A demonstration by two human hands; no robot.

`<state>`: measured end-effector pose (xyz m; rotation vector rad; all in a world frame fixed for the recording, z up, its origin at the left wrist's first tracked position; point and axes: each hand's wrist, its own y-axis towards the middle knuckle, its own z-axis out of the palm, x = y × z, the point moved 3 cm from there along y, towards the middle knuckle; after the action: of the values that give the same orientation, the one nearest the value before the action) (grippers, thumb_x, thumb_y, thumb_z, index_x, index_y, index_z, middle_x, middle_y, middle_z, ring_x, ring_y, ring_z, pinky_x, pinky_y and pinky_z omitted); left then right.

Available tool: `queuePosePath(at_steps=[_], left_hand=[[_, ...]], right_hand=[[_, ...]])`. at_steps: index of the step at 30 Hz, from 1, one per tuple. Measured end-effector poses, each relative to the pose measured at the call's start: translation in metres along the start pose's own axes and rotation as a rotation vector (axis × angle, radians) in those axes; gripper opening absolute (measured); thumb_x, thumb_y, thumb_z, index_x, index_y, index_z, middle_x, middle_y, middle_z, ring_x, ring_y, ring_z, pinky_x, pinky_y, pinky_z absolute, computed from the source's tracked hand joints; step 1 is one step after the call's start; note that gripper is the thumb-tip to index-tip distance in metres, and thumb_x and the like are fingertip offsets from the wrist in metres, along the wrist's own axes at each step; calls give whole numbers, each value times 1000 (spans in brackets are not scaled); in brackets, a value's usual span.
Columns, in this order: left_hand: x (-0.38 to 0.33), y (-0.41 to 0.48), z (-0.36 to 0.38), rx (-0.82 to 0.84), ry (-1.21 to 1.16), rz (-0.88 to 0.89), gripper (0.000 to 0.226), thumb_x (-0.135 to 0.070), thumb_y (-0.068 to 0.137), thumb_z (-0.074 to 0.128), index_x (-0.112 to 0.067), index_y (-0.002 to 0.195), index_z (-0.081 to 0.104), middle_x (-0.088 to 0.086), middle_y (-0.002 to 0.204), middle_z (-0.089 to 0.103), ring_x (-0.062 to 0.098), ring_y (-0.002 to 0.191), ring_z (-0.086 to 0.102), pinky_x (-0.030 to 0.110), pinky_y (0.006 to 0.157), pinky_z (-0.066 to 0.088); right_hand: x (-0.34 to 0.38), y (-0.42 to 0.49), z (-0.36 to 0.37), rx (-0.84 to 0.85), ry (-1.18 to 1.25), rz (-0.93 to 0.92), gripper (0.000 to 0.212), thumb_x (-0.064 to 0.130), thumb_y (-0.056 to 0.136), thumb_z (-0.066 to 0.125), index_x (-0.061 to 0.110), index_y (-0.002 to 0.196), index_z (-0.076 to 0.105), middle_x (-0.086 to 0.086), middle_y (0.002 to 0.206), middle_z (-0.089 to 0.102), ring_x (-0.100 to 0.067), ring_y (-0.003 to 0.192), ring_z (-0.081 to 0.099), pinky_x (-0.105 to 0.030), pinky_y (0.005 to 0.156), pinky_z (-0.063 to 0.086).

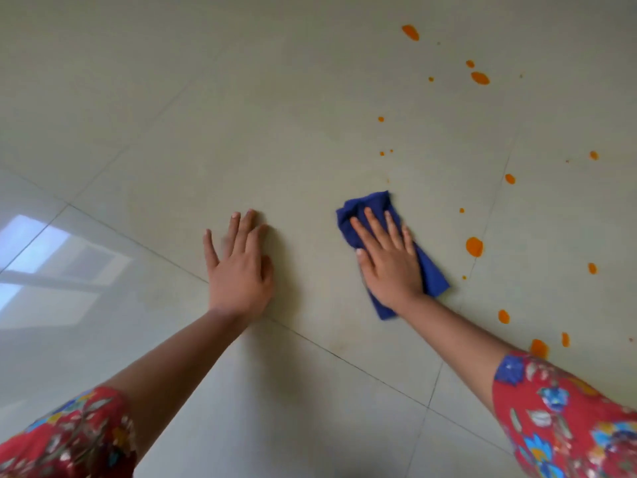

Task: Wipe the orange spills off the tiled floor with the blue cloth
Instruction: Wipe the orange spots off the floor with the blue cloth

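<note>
The tiled floor (275, 98) fills the whole view: large pale, glossy tiles divided by thin dark grout lines (138, 241) that run slantwise. To the left of the blue cloth, well apart from it, the shine of the tiles carries the reflection of a window (41, 257), bright panes crossed by darker bars.

The blue cloth (432, 274) lies folded and rumpled on the floor. The right hand (389, 257) lies flat on top of the cloth, fingers straight and slightly spread, palm pressing down; it is not curled round the fabric. The cloth's ends stick out beyond the fingertips and behind the wrist. The left hand (238, 267) is left of the cloth and apart from it, resting flat on the bare tile with fingers extended and holding nothing.

The orange spills (474, 246) are scattered to the right of the cloth and beyond it. A big round blob sits near the cloth's right edge, smaller drops lie farther right, and a loose trail of spots runs away past the cloth's far end. Just past that far end is a faint mark that may be a thin orange smear, though it is too pale to be sure.

Both forearms are bare, ending in red flowered sleeves (565, 419) at the bottom corners.
</note>
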<state>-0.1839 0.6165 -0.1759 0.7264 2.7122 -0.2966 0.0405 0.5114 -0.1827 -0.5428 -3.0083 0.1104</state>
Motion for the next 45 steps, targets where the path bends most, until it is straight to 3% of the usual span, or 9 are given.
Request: queuePosePath(at_steps=[5, 11, 16, 23, 28, 35, 38, 42, 45], left_hand=[[-50, 53, 4, 95, 10, 129, 71, -36, 94, 42, -23, 155, 8, -5, 163, -6, 16, 150, -9, 40, 118, -8], [-56, 58, 39, 126, 79, 55, 75, -62, 92, 16, -28, 153, -10, -3, 160, -19, 17, 147, -20, 41, 119, -11], [-54, 53, 40, 31, 88, 102, 73, -61, 93, 18, -26, 155, 1, 0, 163, -6, 21, 150, -9, 45, 121, 1], [-53, 53, 43, 28, 99, 80, 71, -61, 95, 22, -27, 155, 1, -2, 163, -4, 20, 150, -7, 46, 121, 5], [-53, 54, 44, 19, 82, 73, 73, -61, 94, 27, -28, 155, 5, -3, 164, -2, 19, 150, -5, 46, 121, 6], [-51, 54, 47, 11, 112, 78, 74, -62, 93, 27, -28, 155, 2, -3, 163, -4, 19, 150, -6, 45, 120, 2], [-52, 54, 47, 17, 125, 81, 74, -62, 93, 26, -28, 155, 3, -3, 164, -3, 20, 150, -6, 44, 120, 2], [-54, 52, 43, 36, 116, 71, 74, -61, 93, 25, -27, 155, 4, -3, 163, -3, 19, 150, -6, 46, 121, 5], [-54, 53, 41, 33, 100, 77, 73, -61, 94, 25, -28, 155, 2, -4, 163, -5, 18, 150, -9, 45, 121, 3]], right_hand=[[-10, -50, 15, 57, -17, -237, 56, 42, 99, 28, 35, 153, 21, 9, 163, 14, -20, 151, 12, -45, 120, 14], [-57, 55, -1, -35, 62, 364, 54, 40, 101, 30, 34, 153, 18, 10, 163, 11, -19, 151, 8, -43, 121, 6], [-13, 26, 11, -34, 45, -24, 53, 39, 99, 32, 32, 151, 29, 9, 160, 23, -21, 149, 18, -44, 120, 15], [-52, 131, -7, -45, 95, 346, 53, 39, 102, 29, 33, 154, 18, 9, 163, 11, -19, 151, 8, -41, 121, 5], [-26, 92, 2, -52, 90, -16, 53, 37, 99, 33, 30, 151, 31, 7, 160, 25, -22, 149, 19, -43, 120, 14], [-92, 206, -22, -60, 139, 468, 53, 40, 101, 29, 35, 153, 19, 7, 163, 11, -23, 151, 9, -43, 121, 6], [-44, 240, -21, -8, 112, 263, 55, 38, 101, 28, 33, 154, 17, 5, 164, 11, -25, 151, 9, -45, 121, 7], [-6, 135, -7, 0, 70, -170, 53, 40, 98, 32, 33, 151, 29, 8, 161, 23, -22, 149, 18, -42, 120, 15], [-64, 95, -6, -25, 110, 23, 53, 41, 98, 34, 34, 150, 31, 9, 160, 23, -21, 149, 19, -45, 120, 16]])
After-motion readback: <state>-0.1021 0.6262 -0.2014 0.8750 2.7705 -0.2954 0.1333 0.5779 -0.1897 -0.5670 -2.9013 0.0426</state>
